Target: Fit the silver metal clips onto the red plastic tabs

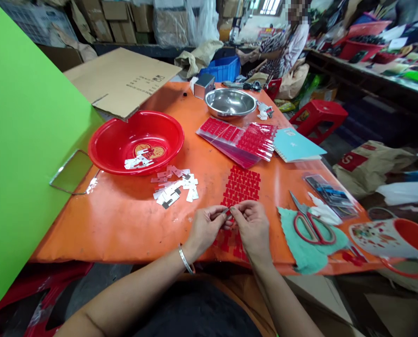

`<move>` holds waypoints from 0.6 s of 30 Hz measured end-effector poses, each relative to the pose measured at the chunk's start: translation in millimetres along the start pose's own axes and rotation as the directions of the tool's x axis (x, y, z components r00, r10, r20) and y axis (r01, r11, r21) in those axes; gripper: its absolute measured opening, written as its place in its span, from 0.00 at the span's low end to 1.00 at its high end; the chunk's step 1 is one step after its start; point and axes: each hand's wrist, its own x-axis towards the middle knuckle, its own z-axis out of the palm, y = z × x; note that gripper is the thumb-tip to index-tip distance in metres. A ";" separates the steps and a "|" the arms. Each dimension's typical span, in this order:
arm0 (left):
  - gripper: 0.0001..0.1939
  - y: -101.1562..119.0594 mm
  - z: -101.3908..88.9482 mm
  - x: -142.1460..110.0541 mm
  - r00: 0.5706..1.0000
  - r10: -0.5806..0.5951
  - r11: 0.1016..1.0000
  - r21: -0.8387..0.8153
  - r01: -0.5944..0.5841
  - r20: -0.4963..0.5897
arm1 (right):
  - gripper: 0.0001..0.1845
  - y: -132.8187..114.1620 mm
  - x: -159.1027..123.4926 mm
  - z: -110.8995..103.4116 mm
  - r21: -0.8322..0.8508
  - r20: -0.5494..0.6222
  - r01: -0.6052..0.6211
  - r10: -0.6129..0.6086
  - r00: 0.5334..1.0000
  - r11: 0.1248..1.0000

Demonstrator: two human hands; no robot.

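The left hand point(205, 229) and right hand point(253, 229) are close together, fingertips clamped on one small red piece point(228, 211) just above one red lattice sheet point(240, 187) on the orange table point(89, 224); one pair of scissors point(312, 229) lies to the right, one red basin point(135, 140) to the left, one steel bowl point(230, 103) beyond, and one co-worker point(275, 51) stands farthest off

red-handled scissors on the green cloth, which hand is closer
Right. The right hand is nearer, to the scissors' left in the head view with a gap between them. The red-handled scissors are farther from the left hand, which lies beyond the right hand.
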 end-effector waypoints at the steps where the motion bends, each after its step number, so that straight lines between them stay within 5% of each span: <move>1: 0.12 0.3 -0.7 -1.2 1.000 -0.002 1.000 0.004 0.002 -0.004 | 0.22 0.5 0.5 0.1 0.065 0.001 -0.033 0.033 0.999 0.997; 3: 0.13 1.7 -3.0 -3.3 1.000 -0.011 1.000 0.003 0.011 -0.011 | 0.29 1.3 0.5 1.2 0.162 0.044 -0.110 0.104 0.994 0.981; 12: 0.16 11.9 -29.6 -5.5 1.000 0.028 0.999 0.040 -0.027 -0.014 | 0.15 3.1 2.4 27.3 0.281 0.385 -0.372 0.251 0.888 0.885; 15: 0.16 26.5 -52.0 1.2 0.999 0.050 0.986 0.156 -0.053 0.020 | 0.18 4.1 4.9 32.2 0.191 0.394 -0.365 0.270 0.879 0.911; 18: 0.18 60.6 -89.8 10.7 0.965 0.237 0.908 0.379 -0.180 -0.109 | 0.26 6.8 2.8 31.2 0.085 0.330 -0.296 0.253 0.909 0.951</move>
